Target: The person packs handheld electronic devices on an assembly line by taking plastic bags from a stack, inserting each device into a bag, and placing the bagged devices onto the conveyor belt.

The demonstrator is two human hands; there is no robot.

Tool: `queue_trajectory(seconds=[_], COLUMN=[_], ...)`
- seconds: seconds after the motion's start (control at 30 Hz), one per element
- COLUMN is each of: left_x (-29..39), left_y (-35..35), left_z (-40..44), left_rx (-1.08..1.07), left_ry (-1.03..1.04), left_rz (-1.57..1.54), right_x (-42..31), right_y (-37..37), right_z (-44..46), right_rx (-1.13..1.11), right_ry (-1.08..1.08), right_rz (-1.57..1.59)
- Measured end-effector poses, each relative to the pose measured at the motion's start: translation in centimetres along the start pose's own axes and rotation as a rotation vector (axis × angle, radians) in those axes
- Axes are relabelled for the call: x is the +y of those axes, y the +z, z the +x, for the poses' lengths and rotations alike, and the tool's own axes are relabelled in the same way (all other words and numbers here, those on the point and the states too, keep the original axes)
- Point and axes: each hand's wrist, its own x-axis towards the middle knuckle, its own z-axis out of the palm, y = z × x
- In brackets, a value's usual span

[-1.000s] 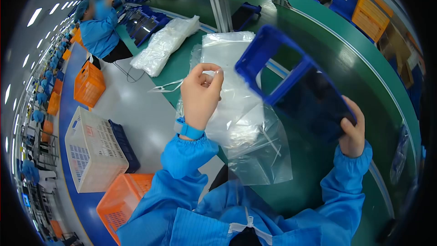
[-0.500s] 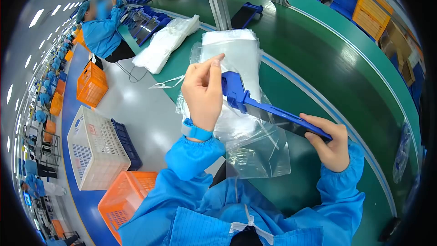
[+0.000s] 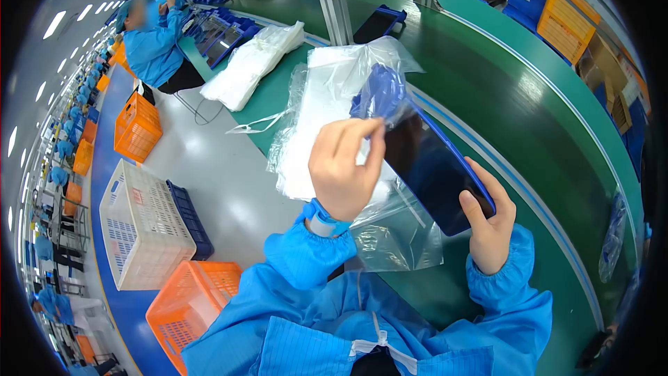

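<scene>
My right hand (image 3: 492, 219) grips the near end of a flat dark panel with a blue frame (image 3: 435, 174), thumb on its glossy face. The panel's far end carries a thick blue part (image 3: 384, 90), and a clear plastic bag (image 3: 400, 52) lies around that end. My left hand (image 3: 346, 167) is closed in a pinch at the bag's edge, beside the panel; the fingertips partly hide the film. Beneath lies a stack of clear and white plastic bags (image 3: 306, 132) on the green work surface. Another clear bag (image 3: 396, 247) hangs toward my lap.
A white bundle of bags (image 3: 254, 66) lies left of the metal post (image 3: 330, 3). Another blue-framed panel (image 3: 379, 24) rests on the green conveyor (image 3: 501, 83). A co-worker (image 3: 156, 45) stands at far left. White (image 3: 142, 237) and orange crates (image 3: 188, 306) are on the floor.
The panel has turned from edge-on to show its dark face, and its far end is now inside the clear bag. My left hand has moved right and down.
</scene>
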Motion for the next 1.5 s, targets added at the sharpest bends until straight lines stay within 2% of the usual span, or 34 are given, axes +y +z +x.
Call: queue_trajectory(seconds=[0.17,0.37,0.47,0.53,0.7,0.73,0.93,1.23,1.33,1.43,1.5], left_x=[3.7,4.1,2.9,2.3,3.9,4.4,4.9,4.5,3.5,3.1,3.1], left_y=[0.8,1.3,1.5,1.3,1.2,1.5,1.5,1.2,0.9,0.4,0.8], left_z=[-1.6,-1.6,-0.7,-0.7,-1.9,-2.0,-1.6,-1.7,-1.3,-1.3,-1.8], left_rx=[-0.121,-0.113,-0.018,-0.046,-0.200,-0.163,-0.065,-0.059,-0.014,-0.027,-0.033], left_ry=[-0.030,-0.034,-0.111,-0.091,-0.013,0.032,-0.074,-0.033,-0.011,-0.088,0.025], left_rz=[-0.226,-0.244,-0.107,-0.109,-0.351,-0.323,-0.416,-0.423,-0.341,-0.205,-0.227], right_x=[1.9,2.5,2.5,2.4,2.7,2.9,2.6,1.5,1.1,1.4,1.2], right_y=[1.4,1.8,1.9,1.8,2.3,2.4,2.6,2.6,2.5,3.0,3.0], right_z=[-0.6,-1.6,-1.7,-1.7,-2.0,-2.1,-2.5,-2.6,-2.6,-3.0,-2.8], right_rx=[0.088,0.141,0.174,0.194,0.233,0.226,0.145,0.060,0.073,0.104,0.078], right_ry=[0.073,0.129,0.134,0.136,0.101,0.096,0.055,0.063,0.055,0.054,0.079], right_rz=[0.243,0.328,0.361,0.396,0.307,0.287,0.067,-0.016,-0.016,-0.016,-0.009])
